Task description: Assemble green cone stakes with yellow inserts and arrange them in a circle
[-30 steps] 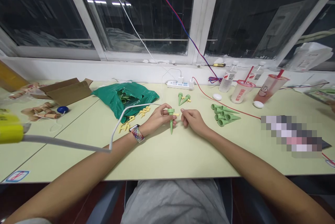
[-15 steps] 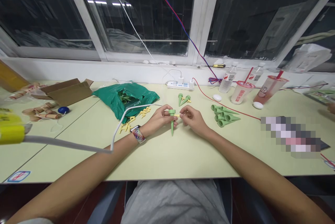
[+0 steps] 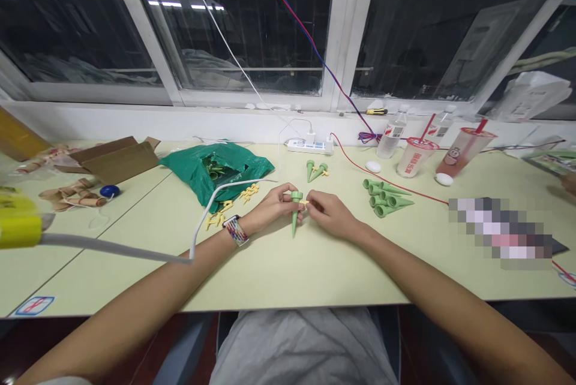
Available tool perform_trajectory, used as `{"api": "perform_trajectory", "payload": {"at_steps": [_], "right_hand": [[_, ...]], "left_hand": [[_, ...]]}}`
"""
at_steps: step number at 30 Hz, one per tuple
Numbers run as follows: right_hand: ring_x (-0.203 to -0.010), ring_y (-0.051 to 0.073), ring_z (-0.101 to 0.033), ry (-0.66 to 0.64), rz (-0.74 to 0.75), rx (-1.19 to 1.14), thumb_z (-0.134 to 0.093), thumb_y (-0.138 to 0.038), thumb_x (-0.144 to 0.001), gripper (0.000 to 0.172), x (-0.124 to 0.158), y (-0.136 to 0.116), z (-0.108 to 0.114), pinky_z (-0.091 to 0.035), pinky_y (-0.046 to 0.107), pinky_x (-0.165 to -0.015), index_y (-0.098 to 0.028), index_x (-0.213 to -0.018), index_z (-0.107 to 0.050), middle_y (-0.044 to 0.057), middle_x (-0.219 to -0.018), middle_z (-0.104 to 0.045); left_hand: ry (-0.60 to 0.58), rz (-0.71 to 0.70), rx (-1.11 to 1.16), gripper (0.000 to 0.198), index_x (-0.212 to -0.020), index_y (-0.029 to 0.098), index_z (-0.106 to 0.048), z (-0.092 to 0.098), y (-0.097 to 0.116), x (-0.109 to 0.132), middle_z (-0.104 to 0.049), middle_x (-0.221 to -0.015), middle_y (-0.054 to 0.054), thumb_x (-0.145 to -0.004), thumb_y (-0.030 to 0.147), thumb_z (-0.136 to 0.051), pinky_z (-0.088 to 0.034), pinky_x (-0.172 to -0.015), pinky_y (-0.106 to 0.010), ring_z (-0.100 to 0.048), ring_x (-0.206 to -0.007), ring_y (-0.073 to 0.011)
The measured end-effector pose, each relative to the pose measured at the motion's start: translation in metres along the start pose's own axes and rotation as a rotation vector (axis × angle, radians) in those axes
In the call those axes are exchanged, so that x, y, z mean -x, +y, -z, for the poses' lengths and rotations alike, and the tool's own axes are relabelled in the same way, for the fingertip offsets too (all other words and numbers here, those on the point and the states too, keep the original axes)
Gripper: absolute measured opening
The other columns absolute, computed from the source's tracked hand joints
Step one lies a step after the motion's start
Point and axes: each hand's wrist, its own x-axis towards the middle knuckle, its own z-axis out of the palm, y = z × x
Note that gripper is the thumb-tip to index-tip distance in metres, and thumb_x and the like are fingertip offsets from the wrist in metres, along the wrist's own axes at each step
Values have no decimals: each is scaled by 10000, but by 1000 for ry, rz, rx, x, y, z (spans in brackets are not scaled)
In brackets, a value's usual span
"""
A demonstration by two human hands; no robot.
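In front of me, my left hand (image 3: 275,202) pinches a green plastic watering spike (image 3: 294,219), its capped end up and its point down. A small yellow valve (image 3: 304,202) sticks out from the spike's right side, below the cap. The thumb and fingers of my right hand (image 3: 332,212) close on the valve's outer end, which they partly cover. Beyond my hands lie two capped green spikes (image 3: 310,170) with yellow valves. Several open-topped green cones (image 3: 382,198) are grouped to the right. More yellow valves (image 3: 249,193) lie left of my left hand.
A torn green plastic bag (image 3: 193,172) holds more green pieces. A pale cable (image 3: 211,199) arches across above my left forearm. Behind are a power strip (image 3: 310,146), drink cups (image 3: 417,160) and bottles. A cardboard box (image 3: 119,160) and wooden toys (image 3: 74,194) stand left.
My right hand has moved slightly left, closer to the spike, and less of the yellow valve shows. The spike has dropped a little, its tip swinging slightly left.
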Motion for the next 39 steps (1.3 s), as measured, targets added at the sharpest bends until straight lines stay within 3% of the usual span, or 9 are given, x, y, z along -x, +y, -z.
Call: {"api": "perform_trajectory", "payload": {"at_steps": [6,14,18,21,24,26,29,33,39], "right_hand": [[-515,141,-416,-14,-212,-263,-379,-429,-1041,377,-2,2,-9,-336,268,-555,-238,-722,-438,-63,-547,-416],[-687,165,-546,-9,42,154,-453,-331,-1034,206,4,-10,-1,-365,282,-664,-236,-867,-530,8,-829,-660],[-699,175,-588,5,-78,-178,-415,-424,-1054,329,0,-8,-10,-430,284,-668,-236,-816,-542,12,-761,-671],[-456,138,-373,-34,-336,-569,-439,-583,-1007,434,-5,-8,-15,-315,265,-478,-254,-724,-428,-63,-521,-395],[-403,112,-189,-174,-500,-803,-446,-672,-956,487,-7,-10,-13,-225,263,-433,-275,-705,-318,-113,-510,-200],[-408,123,-222,-177,-472,-715,-398,-660,-973,483,-5,-12,-9,-250,273,-451,-274,-696,-314,-101,-502,-217],[-510,155,-396,-7,-216,-224,-390,-542,-1018,418,1,-15,-3,-305,289,-547,-248,-721,-415,-24,-577,-446],[-644,176,-491,73,72,270,-412,-356,-1041,254,8,-18,1,-300,303,-627,-232,-829,-481,42,-791,-624],[-702,186,-555,81,-21,70,-353,-376,-1076,313,5,-17,-6,-375,303,-684,-240,-830,-492,32,-799,-644]], "left_hand": [[44,-11,57,367,-952,196,-556,-4,-2,-2,-706,-811,-16,-775,275,-867,-575,-725,-334,-719,-713,-184],[-19,107,203,301,-972,166,-601,-2,-3,-3,-705,-843,-40,-806,236,-842,-559,-689,-277,-676,-693,-140],[-16,1,62,360,-997,199,-567,-4,-2,-1,-708,-839,-28,-805,312,-851,-571,-703,-318,-703,-707,-176],[117,-145,-163,379,-1022,222,-558,-7,-1,1,-682,-798,3,-809,348,-845,-552,-672,-295,-703,-694,-175],[222,-231,-292,353,-1031,229,-582,-11,2,2,-649,-749,23,-812,333,-838,-517,-633,-255,-681,-669,-156],[165,-147,-170,348,-1009,223,-576,-13,3,3,-667,-765,12,-806,320,-841,-535,-645,-274,-690,-671,-165],[36,76,132,321,-961,188,-593,-14,5,2,-698,-819,-23,-786,260,-852,-563,-665,-282,-690,-681,-155],[45,190,333,275,-902,152,-623,-12,3,1,-691,-842,-26,-762,179,-859,-542,-623,-210,-667,-651,-101],[42,49,220,356,-1011,191,-565,-14,2,1,-695,-858,-15,-804,248,-849,-571,-679,-282,-696,-679,-143]]}}
